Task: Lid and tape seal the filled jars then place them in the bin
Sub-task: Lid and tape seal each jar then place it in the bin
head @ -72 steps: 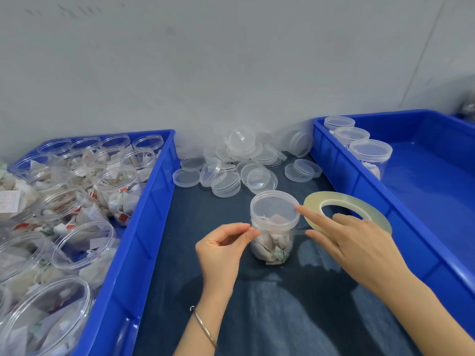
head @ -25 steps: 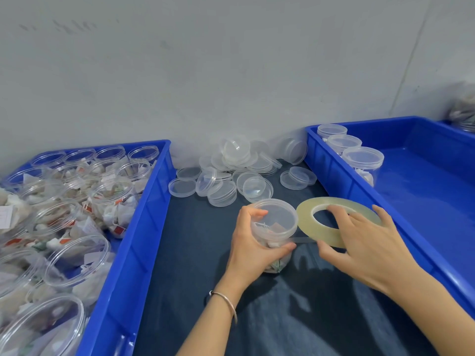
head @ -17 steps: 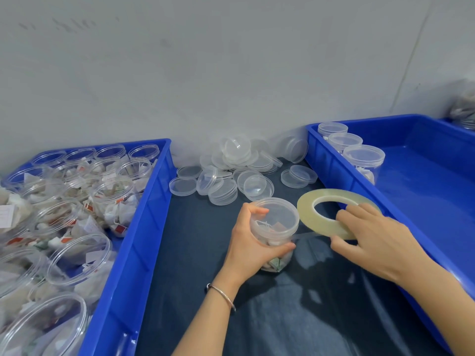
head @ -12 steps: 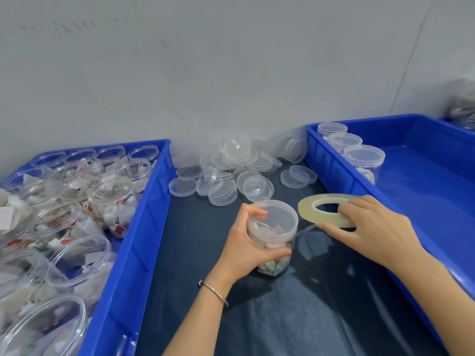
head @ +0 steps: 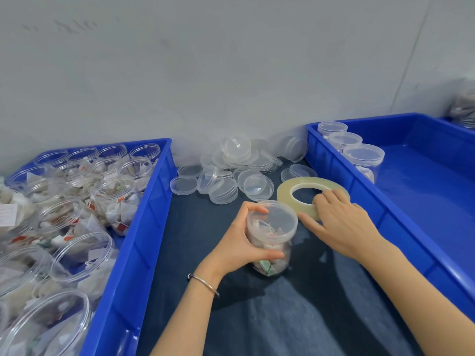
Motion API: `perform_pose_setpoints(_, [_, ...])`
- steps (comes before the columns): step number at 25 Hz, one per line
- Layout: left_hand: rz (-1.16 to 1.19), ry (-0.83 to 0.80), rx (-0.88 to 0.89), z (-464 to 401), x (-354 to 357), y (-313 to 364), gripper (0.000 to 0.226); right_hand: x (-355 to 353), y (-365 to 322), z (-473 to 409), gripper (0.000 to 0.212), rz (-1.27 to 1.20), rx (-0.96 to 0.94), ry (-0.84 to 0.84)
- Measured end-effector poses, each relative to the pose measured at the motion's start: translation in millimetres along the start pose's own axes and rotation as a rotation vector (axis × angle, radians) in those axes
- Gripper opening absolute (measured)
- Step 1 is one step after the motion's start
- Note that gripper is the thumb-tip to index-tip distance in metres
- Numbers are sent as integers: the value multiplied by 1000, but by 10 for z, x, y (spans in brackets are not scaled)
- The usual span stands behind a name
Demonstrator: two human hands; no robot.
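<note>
A clear plastic jar (head: 272,235) filled with tea bags and closed with a translucent lid stands on the dark cloth in the middle. My left hand (head: 239,242) grips the jar's side, thumb low and fingers up by the lid. A wide flat roll of clear tape (head: 293,186) lies just right of the jar. My right hand (head: 339,222) holds the roll's near edge, fingers curled over its rim and thumb stretched toward the jar's lid. The blue bin (head: 421,191) on the right holds three lidded jars (head: 363,158) in its far left corner.
A blue bin (head: 144,217) on the left is packed with several open filled jars (head: 113,191). A heap of loose clear lids (head: 231,170) lies at the back by the grey wall. Dark cloth (head: 282,312) covers the table between the bins.
My left hand went from pinching the tape end at the lid to gripping the jar. My right hand swung the tape roll around the jar's right side and brought it close to the lid.
</note>
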State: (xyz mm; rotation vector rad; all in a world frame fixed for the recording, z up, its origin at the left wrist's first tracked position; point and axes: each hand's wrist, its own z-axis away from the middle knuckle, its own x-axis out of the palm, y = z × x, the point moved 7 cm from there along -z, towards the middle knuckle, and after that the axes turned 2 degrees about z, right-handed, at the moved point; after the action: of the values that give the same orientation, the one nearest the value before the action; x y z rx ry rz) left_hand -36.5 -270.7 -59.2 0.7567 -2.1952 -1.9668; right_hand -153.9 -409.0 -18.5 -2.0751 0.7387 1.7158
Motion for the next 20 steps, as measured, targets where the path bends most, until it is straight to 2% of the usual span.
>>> perform_pose_setpoints(5, [-178, 30, -55, 27, -2, 82, 101, 12, -37, 30, 43, -34, 28, 2])
perform_pose_setpoints(7, [-230, 60, -62, 61, -24, 102, 109, -7, -25, 49, 35, -70, 31, -5])
perform_pose_setpoints(11, [-96, 224, -58, 180, 96, 125, 116, -27, -75, 116, 27, -62, -39, -71])
perform_pose_setpoints(13, [-18, 419, -74, 209, 188, 101, 121, -72, -111, 174, 31, -114, -99, -85])
perform_pose_setpoints(15, [62, 601, -88, 224, 168, 34, 115, -138, -106, 230, 39, -122, -160, -67])
perform_pose_setpoints(16, [57, 635, -96, 214, 130, 19, 108, -174, -83, 242, 44, -101, -179, -48])
perform_pose_setpoints(20, [-23, 495, -69, 145, -44, -9, 79, -258, 44, 248, 58, 22, -177, -7])
